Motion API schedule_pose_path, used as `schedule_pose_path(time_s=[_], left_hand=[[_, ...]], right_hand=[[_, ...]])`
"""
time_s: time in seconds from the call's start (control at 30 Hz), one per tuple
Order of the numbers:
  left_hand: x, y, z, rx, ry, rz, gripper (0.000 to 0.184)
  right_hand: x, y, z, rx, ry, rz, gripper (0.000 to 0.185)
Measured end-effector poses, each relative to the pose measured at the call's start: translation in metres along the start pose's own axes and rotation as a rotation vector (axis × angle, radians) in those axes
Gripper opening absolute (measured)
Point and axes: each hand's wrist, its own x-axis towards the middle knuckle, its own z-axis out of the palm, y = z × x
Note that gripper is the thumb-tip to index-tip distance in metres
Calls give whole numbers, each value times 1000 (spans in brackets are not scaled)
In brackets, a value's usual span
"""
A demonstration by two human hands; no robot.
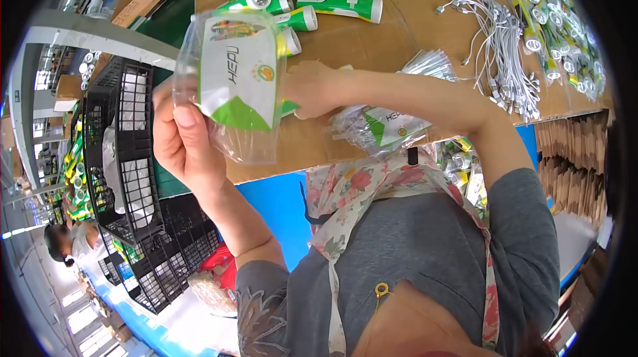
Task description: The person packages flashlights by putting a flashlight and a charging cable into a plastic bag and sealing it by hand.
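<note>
Clear plastic makes up the one bag [251, 147] pinched between my left hand's [189, 132] thumb and fingers, one printed card [239, 77] inside. My right hand [312, 89] is beside it, fingers hidden, grip unclear; rightward, one white cable bundle [503, 58].

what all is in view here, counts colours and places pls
Flashlights: many, green, yellow and white, far side of table
Cables: large bunch, white, table's right side
Printed bag: one, clear with white and green card, raised at left
Bagged cards: pile, clear, white and green, near table edge
Table: one, brown top, centre
Crates: several, black, left
Cardboard pieces: stack, brown, right
Apron: one, white floral, on the wearer
Another person: one, white top, far left
Left hand: one, bare, holding the printed bag
Right hand: one, bare, over table, grip unclear
</note>
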Motion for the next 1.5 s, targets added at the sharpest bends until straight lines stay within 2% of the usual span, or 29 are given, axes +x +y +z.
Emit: schedule_pose_path(time_s=[0.03,0.07,0.1,0.17,0.2,0.27,0.3,0.33,0.4,0.43,0.47,0.5,0.53,0.6,0.63,0.73,0.87,0.9,0.97,1.0,1.03,1.13,1.17,1.2,1.27,1.3,1.4,1.47,1.5], left_hand=[[-7,6,-4,-77,-39,-87,26],[-11,9,-6,-154,-83,-172,26],[-10,7,-9,-159,-184,-110,24],[-12,9,-7,-184,-364,-219,19],[-14,10,1,-207,-447,-271,16],[-15,8,25,-175,-751,-405,12],[-15,4,42,-162,-807,-350,11],[-16,-1,61,-149,-866,-295,11],[-16,0,85,-155,-889,-164,12],[-16,2,93,-174,-856,-94,13],[-14,3,100,-193,-822,-22,13],[-14,3,99,-122,-777,-30,13],[-19,1,102,-242,-712,-115,13],[-32,-1,105,-471,-569,-298,14],[-32,4,101,-470,-592,-413,18],[-47,-1,107,-523,-678,-384,23],[-54,5,131,-426,-683,-339,27],[-49,11,136,-339,-703,-348,26],[-50,4,141,-269,-658,-221,26],[-49,-1,139,-233,-639,-154,26],[-48,-3,129,-175,-644,-218,25],[-61,-27,115,-87,-588,-222,22],[-62,-27,117,-140,-588,-320,18],[-60,-24,119,-46,-614,-343,17],[-57,-15,123,138,-660,-400,16],[-59,-14,126,214,-684,-318,16],[-61,-10,140,428,-685,-120,18],[-64,-3,147,567,-630,-67,20],[-62,9,157,574,-623,108,18]], right_hand=[[-9,8,-14,17,-51,8,46],[-30,24,-30,204,86,-3,48],[-60,43,-49,387,227,-17,50],[-121,75,-84,808,408,177,43],[-140,98,-84,1107,618,133,43],[-172,85,-116,1125,833,5,40],[-185,59,-138,1141,891,-66,36],[-193,48,-143,1060,958,-36,43],[-201,51,-125,727,744,-103,41],[-193,28,-118,907,692,-47,45],[-184,29,-105,1014,705,-324,51],[-186,27,-104,1095,531,-269,51],[-189,26,-103,1174,348,-216,52],[-197,34,-102,1120,12,-146,59],[-202,35,-98,1040,-117,-51,56],[-213,22,-105,548,-158,-17,36],[-206,-13,-130,235,-468,318,44],[-207,-10,-115,214,-352,224,44],[-216,8,-75,168,-124,42,43],[-225,15,-71,175,181,-4,41],[-237,25,-69,173,483,-48,39],[-277,44,-38,395,617,327,32],[-287,45,-30,620,391,538,34],[-290,46,-24,835,154,741,37],[-289,34,-5,992,499,646,32],[-290,29,2,1062,673,594,30],[-306,29,7,712,525,564,32],[-306,25,15,734,636,606,37],[-301,17,14,733,709,595,43]])
